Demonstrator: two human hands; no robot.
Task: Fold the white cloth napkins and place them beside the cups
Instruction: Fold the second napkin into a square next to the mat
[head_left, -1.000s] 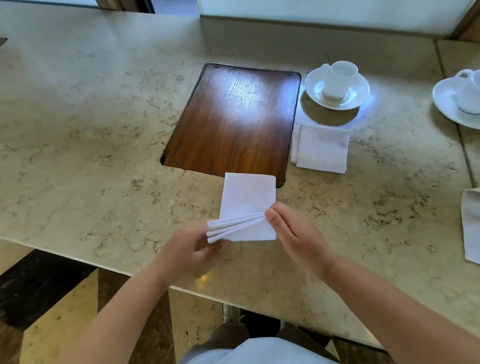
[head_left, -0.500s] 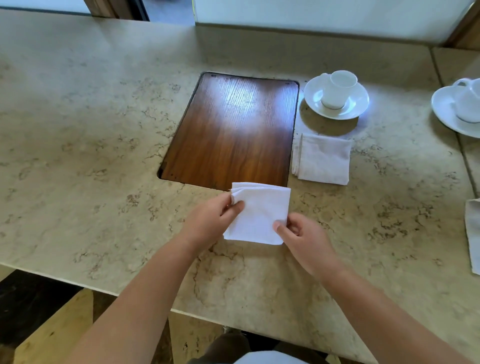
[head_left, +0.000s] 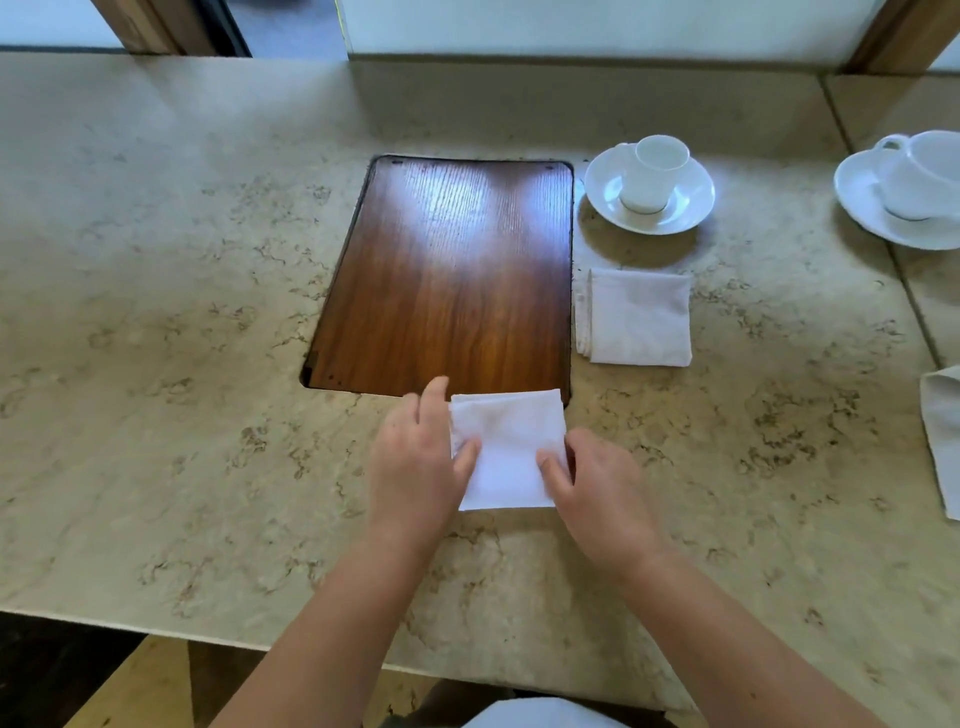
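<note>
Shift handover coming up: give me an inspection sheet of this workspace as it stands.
Surface: beige marble counter with an inset wooden panel.
Job's things: folded napkin lies flat at the panel's near edge; a second folded napkin lies in front of the cup and saucer; another cup and saucer and part of a third napkin at the right edge.
Clutter: nothing seen.
Hands: left hand and right hand rest on opposite sides of the near napkin, thumbs on top; whether they pinch it is unclear.
Cables: nothing seen.
Surroundings: white wall, wooden frames behind.
</note>
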